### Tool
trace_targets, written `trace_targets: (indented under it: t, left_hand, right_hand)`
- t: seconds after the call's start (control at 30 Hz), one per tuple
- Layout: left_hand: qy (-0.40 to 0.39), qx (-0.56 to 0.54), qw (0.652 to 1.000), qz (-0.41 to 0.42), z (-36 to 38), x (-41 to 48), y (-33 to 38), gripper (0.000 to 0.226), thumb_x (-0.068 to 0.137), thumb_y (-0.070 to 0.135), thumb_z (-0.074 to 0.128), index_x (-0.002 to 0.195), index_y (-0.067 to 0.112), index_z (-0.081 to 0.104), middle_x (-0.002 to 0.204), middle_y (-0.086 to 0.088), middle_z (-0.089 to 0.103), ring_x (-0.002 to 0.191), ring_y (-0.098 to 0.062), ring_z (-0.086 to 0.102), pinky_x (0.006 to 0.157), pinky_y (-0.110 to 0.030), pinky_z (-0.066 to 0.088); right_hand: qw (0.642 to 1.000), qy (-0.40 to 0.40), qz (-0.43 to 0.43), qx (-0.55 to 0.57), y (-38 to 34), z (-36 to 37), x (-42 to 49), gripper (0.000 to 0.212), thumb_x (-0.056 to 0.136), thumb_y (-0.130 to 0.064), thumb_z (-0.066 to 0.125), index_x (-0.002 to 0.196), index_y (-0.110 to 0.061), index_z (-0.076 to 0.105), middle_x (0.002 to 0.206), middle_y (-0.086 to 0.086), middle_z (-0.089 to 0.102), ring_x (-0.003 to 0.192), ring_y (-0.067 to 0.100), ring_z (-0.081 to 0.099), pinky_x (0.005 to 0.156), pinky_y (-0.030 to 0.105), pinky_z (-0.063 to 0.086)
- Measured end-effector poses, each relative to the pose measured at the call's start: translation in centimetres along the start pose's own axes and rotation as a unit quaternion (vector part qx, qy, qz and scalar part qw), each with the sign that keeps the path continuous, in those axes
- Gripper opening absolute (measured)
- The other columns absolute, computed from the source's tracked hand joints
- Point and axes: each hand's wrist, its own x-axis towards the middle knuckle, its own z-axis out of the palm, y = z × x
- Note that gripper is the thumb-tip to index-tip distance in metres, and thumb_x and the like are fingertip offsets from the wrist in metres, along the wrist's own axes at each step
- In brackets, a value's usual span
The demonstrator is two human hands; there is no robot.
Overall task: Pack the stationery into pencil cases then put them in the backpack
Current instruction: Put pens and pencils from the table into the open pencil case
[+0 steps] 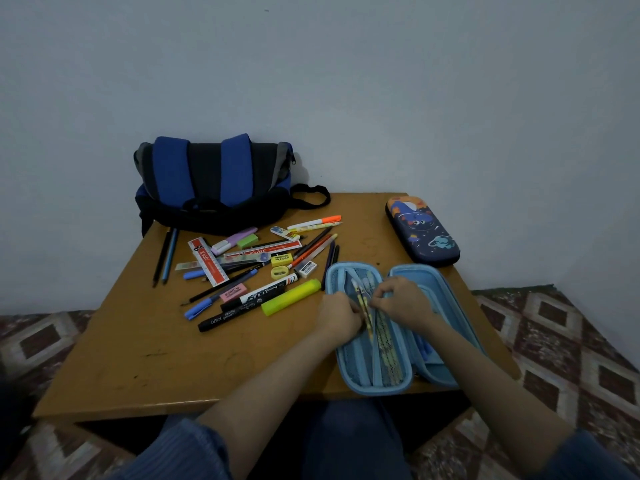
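Note:
A light blue pencil case (429, 278) lies open on the table at the front right. Patterned pencils (363, 299) lie on its left mesh half. My left hand (341, 315) and my right hand (403, 303) both rest over that half, fingers curled and pinching the pencils. A second, dark blue pencil case (422, 233) with a cartoon print lies zipped at the back right. A blue and black backpack (214, 185) sits at the back left. Loose stationery (249, 271) is scattered between them: markers, pens, rulers, erasers, a yellow highlighter (291, 296).
The brown wooden table (138, 341) stands against a pale wall. A patterned rug (571, 341) covers the floor around it. The open case hangs slightly over the table's front edge, above my blue-trousered knees.

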Motion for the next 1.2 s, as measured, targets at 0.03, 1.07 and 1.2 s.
trace_targets:
  t: [0.03,1.07,1.2]
  left_hand:
    - [-0.01,-0.007,1.0,0.003,0.0,0.1,-0.2,0.02,0.09,0.008,0.055,0.096,-0.001,0.072,0.095,-0.014,0.071,0.08,-0.019,0.065,0.076,-0.028,0.056]
    - [0.343,0.03,0.932,-0.115,-13.6,-2.6,-15.5,0.023,0.092,0.013,0.055,0.109,0.003,0.065,0.104,-0.017,0.065,0.064,-0.016,0.052,0.051,-0.025,0.04]
    - [0.327,0.036,0.928,-0.174,-14.3,-2.7,-17.6,0.025,0.093,0.015,0.052,0.113,0.004,0.065,0.101,-0.018,0.065,0.063,-0.019,0.051,0.049,-0.026,0.038]
  right_hand:
    - [1.0,0.0,0.0,0.0,0.0,0.0,0.0,0.016,0.082,-0.015,0.066,0.067,-0.01,0.069,0.067,-0.019,0.053,0.078,0.024,0.063,0.067,0.029,0.046]
    - [0.999,-0.002,0.029,-0.026,-0.4,0.3,-0.2,0.021,0.082,-0.045,0.066,0.082,-0.024,0.069,0.127,0.009,0.051,0.116,0.022,0.05,0.093,0.038,0.045]
    - [0.999,0.002,0.033,-0.016,-0.4,0.4,-0.1,0.023,0.079,-0.052,0.065,0.075,-0.03,0.065,0.128,0.008,0.053,0.118,0.023,0.051,0.092,0.039,0.047]
